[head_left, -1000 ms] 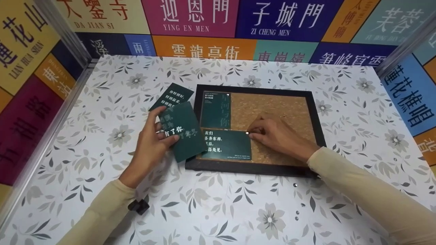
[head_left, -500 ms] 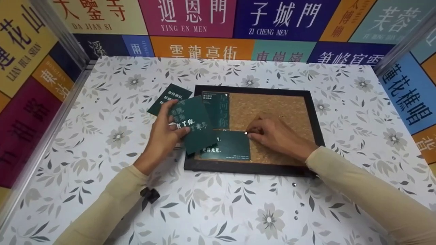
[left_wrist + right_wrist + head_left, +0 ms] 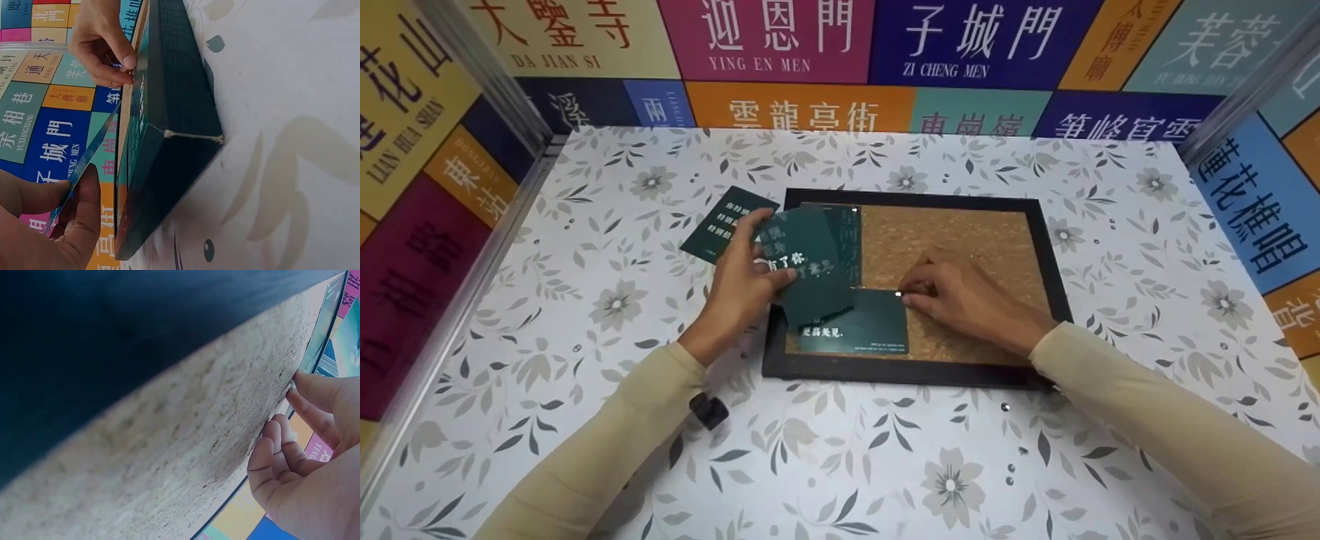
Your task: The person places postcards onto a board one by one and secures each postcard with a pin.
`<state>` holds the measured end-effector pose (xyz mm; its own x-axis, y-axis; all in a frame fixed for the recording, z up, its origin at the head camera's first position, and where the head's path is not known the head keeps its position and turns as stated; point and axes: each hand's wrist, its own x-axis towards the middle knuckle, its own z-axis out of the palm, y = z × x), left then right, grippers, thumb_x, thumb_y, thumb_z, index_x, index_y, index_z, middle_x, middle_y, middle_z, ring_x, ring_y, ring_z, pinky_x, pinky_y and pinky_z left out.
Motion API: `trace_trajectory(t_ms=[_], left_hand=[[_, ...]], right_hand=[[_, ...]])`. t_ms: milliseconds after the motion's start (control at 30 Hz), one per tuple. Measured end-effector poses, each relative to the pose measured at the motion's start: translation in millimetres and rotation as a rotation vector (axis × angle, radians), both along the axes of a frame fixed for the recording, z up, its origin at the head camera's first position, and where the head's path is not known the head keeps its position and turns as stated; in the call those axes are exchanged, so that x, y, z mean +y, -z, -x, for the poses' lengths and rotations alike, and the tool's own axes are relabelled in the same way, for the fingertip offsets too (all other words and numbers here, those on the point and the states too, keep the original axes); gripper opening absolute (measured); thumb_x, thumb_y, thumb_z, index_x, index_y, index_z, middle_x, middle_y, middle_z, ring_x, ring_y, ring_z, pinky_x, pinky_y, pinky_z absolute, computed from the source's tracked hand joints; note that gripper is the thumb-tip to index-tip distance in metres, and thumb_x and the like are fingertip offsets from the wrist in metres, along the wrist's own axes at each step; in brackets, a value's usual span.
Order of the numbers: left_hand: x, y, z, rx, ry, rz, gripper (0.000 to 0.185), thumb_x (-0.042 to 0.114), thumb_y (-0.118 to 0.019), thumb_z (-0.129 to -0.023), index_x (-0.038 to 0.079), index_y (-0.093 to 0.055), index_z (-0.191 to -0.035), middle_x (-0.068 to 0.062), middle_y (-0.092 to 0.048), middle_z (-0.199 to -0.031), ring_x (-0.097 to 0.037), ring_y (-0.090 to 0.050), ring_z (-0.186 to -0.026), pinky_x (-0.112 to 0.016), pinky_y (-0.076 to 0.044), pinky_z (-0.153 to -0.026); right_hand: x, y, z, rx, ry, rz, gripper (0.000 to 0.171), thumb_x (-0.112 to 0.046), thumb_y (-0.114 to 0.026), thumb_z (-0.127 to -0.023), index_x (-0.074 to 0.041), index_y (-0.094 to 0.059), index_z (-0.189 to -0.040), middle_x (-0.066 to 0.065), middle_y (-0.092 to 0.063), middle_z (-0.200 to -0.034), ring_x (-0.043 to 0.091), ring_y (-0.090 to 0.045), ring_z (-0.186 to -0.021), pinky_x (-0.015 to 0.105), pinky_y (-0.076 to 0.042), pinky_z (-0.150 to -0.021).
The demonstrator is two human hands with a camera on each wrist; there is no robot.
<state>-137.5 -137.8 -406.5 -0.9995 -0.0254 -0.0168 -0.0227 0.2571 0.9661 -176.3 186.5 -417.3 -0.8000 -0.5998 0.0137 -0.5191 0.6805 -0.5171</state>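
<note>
A black-framed cork board (image 3: 1039, 247) lies on the floral table. My left hand (image 3: 757, 262) grips a dark green card (image 3: 814, 274) and holds it over the board's left part. That card hides much of an upper green card (image 3: 849, 232) and the left of a lower green card (image 3: 862, 322). My right hand (image 3: 911, 296) pinches a shiny pushpin (image 3: 899, 293) at the lower card's top right corner. In the left wrist view the held card (image 3: 84, 163) shows edge-on beside the frame (image 3: 174, 112). In the right wrist view my fingertips (image 3: 301, 379) touch the cork (image 3: 169, 439).
Another green card (image 3: 712, 225) lies on the table left of the board. Loose pins (image 3: 1005, 407) are scattered in front of the board's right corner. Colourful sign walls (image 3: 780, 45) enclose the table on three sides.
My left hand has carried its card rightward from the board's left edge to over the two cards lying on it. My right hand has stayed at the pin.
</note>
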Motion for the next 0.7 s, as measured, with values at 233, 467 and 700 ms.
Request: trace_trajectory(t_ms=[233, 467, 700], left_hand=[[4, 0.8, 4.9, 0.005, 0.014, -0.008, 0.090, -0.013, -0.079, -0.093, 0.020, -0.039, -0.167, -0.018, -0.073, -0.113, -0.021, -0.071, -0.076, -0.030, -0.059, -0.060], [7, 0.5, 8.0, 0.003, 0.022, 0.014, 0.088, -0.011, -0.078, -0.094, 0.022, -0.039, -0.166, -0.016, -0.069, -0.110, -0.019, -0.065, -0.071, -0.030, -0.056, -0.059], [9, 1.5, 11.8, 0.007, 0.028, 0.003, 0.089, -0.012, -0.077, -0.095, 0.022, -0.038, -0.167, -0.018, -0.072, -0.112, -0.022, -0.072, -0.077, -0.032, -0.059, -0.060]], right_hand=[[-1, -0.4, -0.5, -0.004, 0.007, -0.002, 0.018, -0.020, -0.078, -0.105, -0.013, -0.085, -0.120, 0.003, -0.068, -0.113, 0.020, -0.062, -0.100, 0.040, -0.051, -0.085], [-1, 0.0, -0.3, -0.016, 0.017, -0.007, 0.019, -0.020, -0.079, -0.105, -0.013, -0.085, -0.121, 0.003, -0.068, -0.114, 0.021, -0.063, -0.104, 0.042, -0.052, -0.089], [-2, 0.3, 0.0, -0.008, 0.011, -0.001, 0.016, -0.019, -0.078, -0.105, -0.011, -0.086, -0.117, 0.004, -0.070, -0.112, 0.022, -0.063, -0.102, 0.040, -0.051, -0.085]])
